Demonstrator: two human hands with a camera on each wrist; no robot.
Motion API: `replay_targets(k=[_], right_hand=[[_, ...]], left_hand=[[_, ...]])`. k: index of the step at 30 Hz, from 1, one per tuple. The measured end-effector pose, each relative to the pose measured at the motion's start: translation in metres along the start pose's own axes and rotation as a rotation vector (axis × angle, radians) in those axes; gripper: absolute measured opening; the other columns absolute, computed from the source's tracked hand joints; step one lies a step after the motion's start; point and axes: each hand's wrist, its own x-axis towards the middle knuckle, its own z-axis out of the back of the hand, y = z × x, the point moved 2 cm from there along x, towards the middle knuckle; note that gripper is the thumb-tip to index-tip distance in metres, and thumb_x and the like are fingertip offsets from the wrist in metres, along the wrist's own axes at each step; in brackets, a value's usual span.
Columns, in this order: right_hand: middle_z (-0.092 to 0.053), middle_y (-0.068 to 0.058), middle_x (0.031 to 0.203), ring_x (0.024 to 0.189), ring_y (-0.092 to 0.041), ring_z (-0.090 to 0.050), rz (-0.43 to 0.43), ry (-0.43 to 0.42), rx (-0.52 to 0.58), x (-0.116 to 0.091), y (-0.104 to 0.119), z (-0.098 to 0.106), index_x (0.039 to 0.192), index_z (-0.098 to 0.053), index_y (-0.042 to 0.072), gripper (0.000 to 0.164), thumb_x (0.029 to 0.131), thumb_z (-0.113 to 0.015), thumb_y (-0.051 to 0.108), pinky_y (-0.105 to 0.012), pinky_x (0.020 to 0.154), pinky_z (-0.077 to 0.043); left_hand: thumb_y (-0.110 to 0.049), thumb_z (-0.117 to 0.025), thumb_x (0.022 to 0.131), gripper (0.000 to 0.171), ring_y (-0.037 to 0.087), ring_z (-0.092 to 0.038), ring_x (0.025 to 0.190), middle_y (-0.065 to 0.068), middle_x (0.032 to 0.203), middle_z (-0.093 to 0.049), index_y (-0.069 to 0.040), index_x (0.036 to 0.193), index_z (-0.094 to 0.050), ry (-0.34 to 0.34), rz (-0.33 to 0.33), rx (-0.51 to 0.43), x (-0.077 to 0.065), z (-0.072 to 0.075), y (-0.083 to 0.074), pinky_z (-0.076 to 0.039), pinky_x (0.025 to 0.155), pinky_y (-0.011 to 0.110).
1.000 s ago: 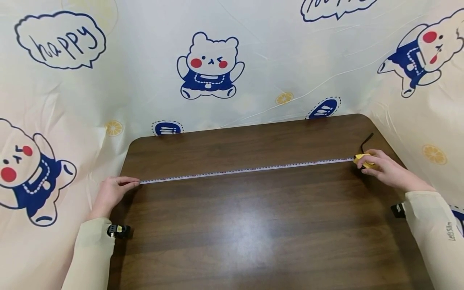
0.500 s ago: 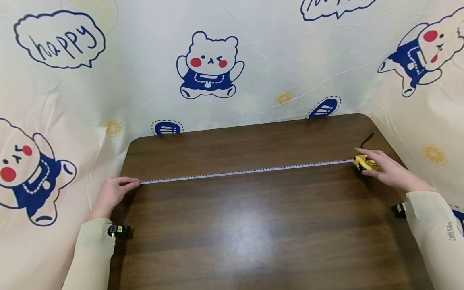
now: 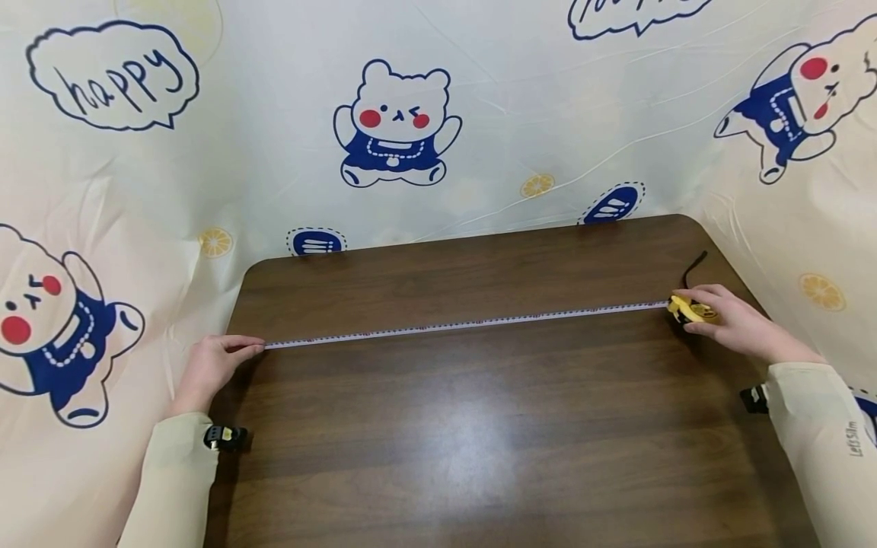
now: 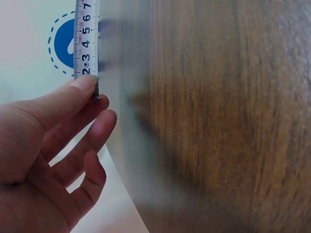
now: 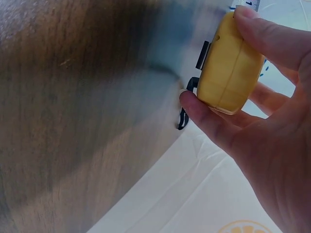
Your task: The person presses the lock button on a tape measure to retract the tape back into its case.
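Note:
A tape measure's white blade stretches across the far half of the brown table, above its left edge to near its right edge. My left hand pinches the blade's free end between thumb and forefinger. In the left wrist view the thumb lies over the scale just below the 2. My right hand grips the yellow tape measure case, thumb on one side and fingers around the other. A black wrist strap hangs from the case in the right wrist view.
The brown wooden table has rounded far corners. A pale cloth with printed bears surrounds it at the back and both sides. Black camera mounts sit on both wrists.
My right forefinger lifted off the case half a second ago and is back against it now, with more of the yellow case showing than one second ago. The left hand stays in place.

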Motion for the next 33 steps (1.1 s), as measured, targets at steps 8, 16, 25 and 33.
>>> replay_targets(k=[8,16,25,33], right_hand=[[-0.046,-0.036,0.135,0.117,-0.055,-0.052,-0.003,0.004,0.009,0.0001,0.0005,-0.0023,0.143,-0.054,-0.005,0.058,0.090,-0.078,0.000,-0.068,0.089,-0.044],[-0.046,-0.036,0.136,0.117,-0.054,-0.052,-0.007,0.011,-0.006,0.0005,0.0004,-0.0022,0.144,-0.054,-0.004,0.059,0.091,-0.078,0.003,-0.068,0.089,-0.045],[-0.047,-0.035,0.135,0.116,-0.053,-0.053,0.009,0.003,-0.008,0.0014,0.0025,-0.0018,0.143,-0.055,-0.004,0.059,0.090,-0.079,0.002,-0.067,0.089,-0.045],[-0.050,-0.033,0.133,0.115,-0.050,-0.054,0.018,0.003,-0.014,0.0067,0.0072,-0.0039,0.142,-0.056,-0.002,0.058,0.090,-0.080,0.004,-0.067,0.090,-0.046]], left_hand=[[-0.015,-0.079,0.094,0.013,-0.011,-0.059,0.086,0.016,0.100,-0.079,-0.004,0.099,-0.084,0.009,0.004,0.008,-0.0014,-0.0021,0.0017,-0.042,0.075,0.010],[-0.015,-0.079,0.094,0.012,0.014,-0.069,0.091,0.015,0.100,-0.079,-0.005,0.099,-0.084,0.015,0.008,0.023,0.0007,-0.0056,0.0020,-0.042,0.074,0.010],[-0.015,-0.079,0.094,0.013,0.028,-0.072,0.095,0.016,0.101,-0.079,-0.004,0.100,-0.083,0.021,0.009,0.022,0.0008,-0.0070,0.0018,-0.042,0.073,0.009],[-0.015,-0.079,0.094,0.013,0.029,-0.072,0.095,0.016,0.101,-0.079,-0.004,0.100,-0.084,0.019,0.006,0.022,0.0023,-0.0097,0.0007,-0.042,0.071,0.010]])
